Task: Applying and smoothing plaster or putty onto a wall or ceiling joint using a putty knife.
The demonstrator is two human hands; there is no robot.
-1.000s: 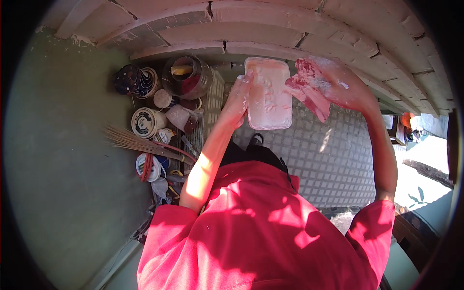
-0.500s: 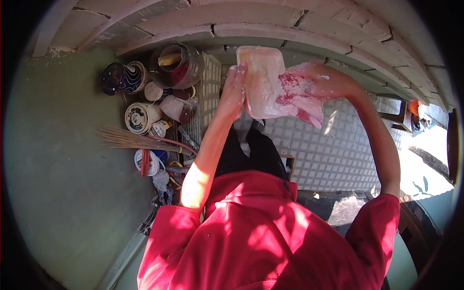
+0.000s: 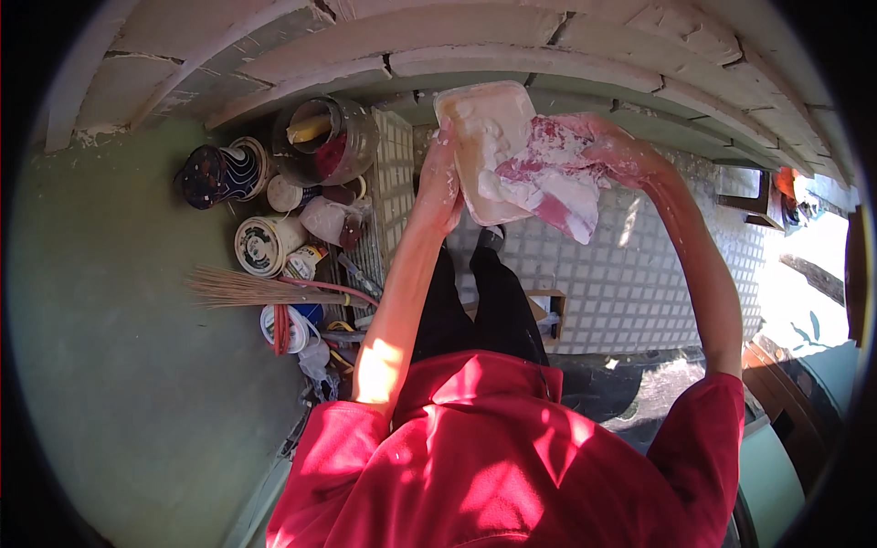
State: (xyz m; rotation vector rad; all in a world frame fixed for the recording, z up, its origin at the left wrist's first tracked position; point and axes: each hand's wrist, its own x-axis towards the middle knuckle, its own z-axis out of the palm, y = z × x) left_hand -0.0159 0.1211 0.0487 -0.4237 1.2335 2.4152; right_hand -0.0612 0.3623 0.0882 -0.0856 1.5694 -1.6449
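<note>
My left hand (image 3: pixel 440 183) is closed on the left side of a pale rectangular plastic tub (image 3: pixel 471 178), held up in front of me. Inside the tub lies a lumpy heap of white paste (image 3: pixel 493 137). At its right side, my right hand (image 3: pixel 626 153) grips a crumpled red sheet (image 3: pixel 559 205) thickly smeared with the same paste; whether this is cloth or a plastic bag I cannot tell. The sheet overlaps the tub's right part and hangs below it. White smears mark both hands. The fingers of my right hand are partly hidden by the sheet.
Along the green wall at left stand several buckets (image 3: pixel 265 245), a clear round container (image 3: pixel 320 151) and a stick broom (image 3: pixel 242 285). Pale roof beams (image 3: pixel 512 66) cross the top. A small wooden box (image 3: pixel 559 315) sits on the tiled floor (image 3: pixel 630 292) near my legs.
The red sheet has shifted left over the tub, and more white paste shows on it. Paste in the tub now looks heaped and lumpy. My left hand keeps its hold.
</note>
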